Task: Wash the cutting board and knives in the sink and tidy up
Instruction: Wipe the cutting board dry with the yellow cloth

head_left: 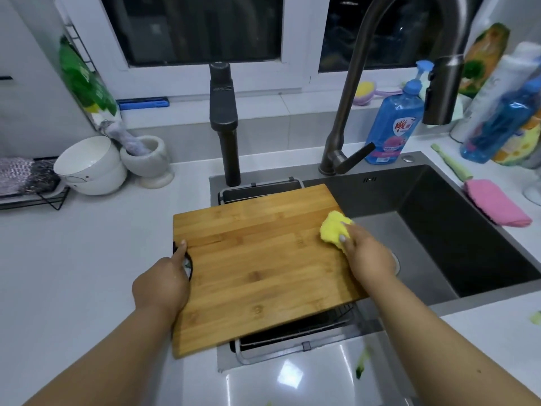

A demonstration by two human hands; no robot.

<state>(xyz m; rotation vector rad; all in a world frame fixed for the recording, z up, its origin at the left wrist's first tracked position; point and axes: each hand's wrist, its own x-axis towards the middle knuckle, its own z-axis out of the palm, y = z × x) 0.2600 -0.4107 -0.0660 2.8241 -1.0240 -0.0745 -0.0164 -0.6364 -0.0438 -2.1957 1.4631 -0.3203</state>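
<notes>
A bamboo cutting board point(257, 268) lies flat across a black drain rack point(292, 336) at the left end of the dark sink point(456, 230). My left hand point(164, 284) grips the board's left edge by its black loop handle, thumb on top. My right hand point(366, 253) holds a yellow cloth point(333, 230) and presses it on the board's far right corner. No knives are in view.
A tall grey faucet point(351, 92) arches over the sink, with a black tap point(224, 118) to its left. Blue dish soap point(392, 124) stands behind the sink. A pink cloth point(497, 206) lies on the right rim. White bowls point(90, 168) and a mortar point(152, 162) sit left.
</notes>
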